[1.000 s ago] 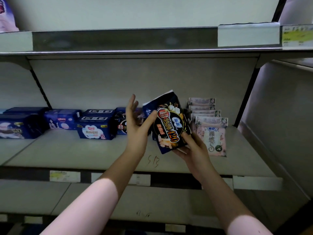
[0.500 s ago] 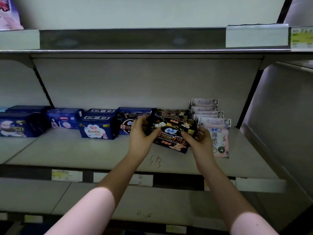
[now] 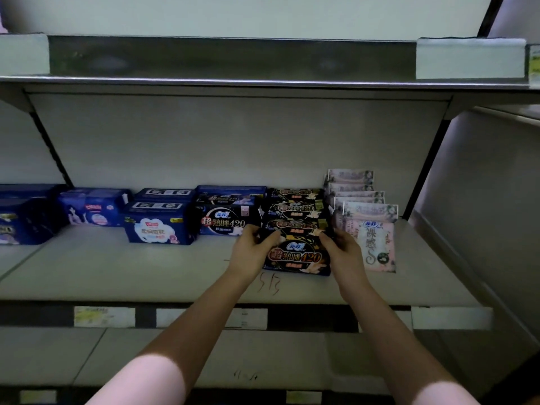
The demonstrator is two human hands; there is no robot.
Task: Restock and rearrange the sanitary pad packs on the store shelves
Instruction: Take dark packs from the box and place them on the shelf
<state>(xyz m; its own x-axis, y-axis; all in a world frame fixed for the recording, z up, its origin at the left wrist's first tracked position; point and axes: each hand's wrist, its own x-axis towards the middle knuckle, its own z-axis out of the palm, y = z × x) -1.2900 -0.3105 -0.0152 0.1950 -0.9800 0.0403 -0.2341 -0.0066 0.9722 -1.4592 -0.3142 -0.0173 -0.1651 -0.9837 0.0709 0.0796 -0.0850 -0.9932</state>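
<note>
Shows a black pad pack (image 3: 296, 258) on the middle shelf (image 3: 131, 273), right of centre. Stands on a long edge, long axis running left to right, printed face turned out towards the viewer. Reads "420" in orange-red on a glossy dark front with pale flowers and a blue logo. Fronts a row of matching packs (image 3: 295, 210). Gripped at its left end by the left hand (image 3: 249, 249) and at its right end by the right hand (image 3: 344, 251), fingers curled over the top corners. Flanked by a navy pack (image 3: 225, 220) and pink packs (image 3: 377, 244).
</note>
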